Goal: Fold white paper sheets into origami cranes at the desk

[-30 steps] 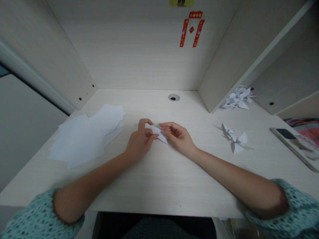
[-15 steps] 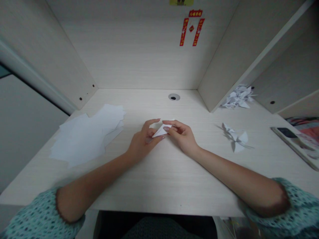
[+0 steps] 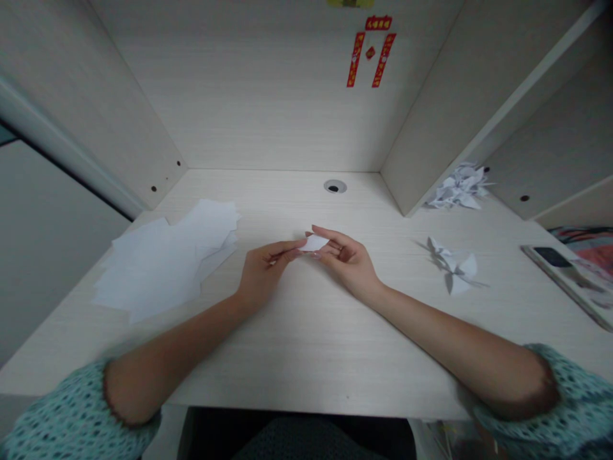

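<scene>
Head view: the left hand pinches the left end of a small folded paper between thumb and fingertips, nearly closed; the right hand has hold of its right side, thumb at the near edge, index finger reaching past the far edge, the grip looser and curved; the paper sits between both hands, over the middle of the pale desk; to the left lie overlapping white sheets; to the right, two folded paper figures touch or nearly touch, I cannot tell which; behind them, a heap of folded paper rests near the upright panel.
</scene>
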`<state>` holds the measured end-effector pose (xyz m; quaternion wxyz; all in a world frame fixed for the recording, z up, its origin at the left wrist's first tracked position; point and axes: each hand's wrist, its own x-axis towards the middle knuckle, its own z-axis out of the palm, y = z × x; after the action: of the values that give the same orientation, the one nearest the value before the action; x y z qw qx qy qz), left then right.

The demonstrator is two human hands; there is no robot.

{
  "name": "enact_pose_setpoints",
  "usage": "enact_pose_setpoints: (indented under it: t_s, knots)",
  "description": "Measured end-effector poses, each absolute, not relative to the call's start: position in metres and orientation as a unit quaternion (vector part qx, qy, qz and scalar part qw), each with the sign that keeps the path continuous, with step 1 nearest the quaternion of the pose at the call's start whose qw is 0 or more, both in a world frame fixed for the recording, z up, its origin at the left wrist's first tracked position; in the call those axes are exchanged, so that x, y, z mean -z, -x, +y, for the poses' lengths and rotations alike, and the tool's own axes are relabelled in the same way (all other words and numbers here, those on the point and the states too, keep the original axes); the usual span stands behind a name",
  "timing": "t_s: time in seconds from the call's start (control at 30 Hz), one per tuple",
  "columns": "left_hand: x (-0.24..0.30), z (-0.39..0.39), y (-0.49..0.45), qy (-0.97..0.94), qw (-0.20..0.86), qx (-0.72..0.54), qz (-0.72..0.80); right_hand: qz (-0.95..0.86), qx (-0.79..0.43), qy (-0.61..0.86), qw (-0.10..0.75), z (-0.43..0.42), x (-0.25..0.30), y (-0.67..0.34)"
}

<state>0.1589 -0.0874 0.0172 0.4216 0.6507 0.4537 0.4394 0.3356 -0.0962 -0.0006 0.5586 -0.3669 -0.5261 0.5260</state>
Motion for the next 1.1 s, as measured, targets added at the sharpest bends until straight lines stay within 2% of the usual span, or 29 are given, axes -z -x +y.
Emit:
enact_pose_setpoints:
  t_s: [0.13, 0.43, 1.1]
  knots:
    - [-0.0188, -0.0876, -0.1608, -0.630, 0.440, -0.455, 0.449, -0.532, -0.531, 0.371, 0.545, -0.0987, -0.0035, -0.3349]
    - [-0.0214, -0.0850, -0.1629, -0.575, 0.498, -0.467, 0.451, -0.514, -0.503, 0.388, 0.577, -0.0981, -0.0062, -0.3351]
    - [-0.0225, -0.0880, -0.1634, -0.608, 0.473, -0.450, 0.452, -0.506, -0.507, 0.389, 0.579, -0.0973, -0.0029, -0.3335]
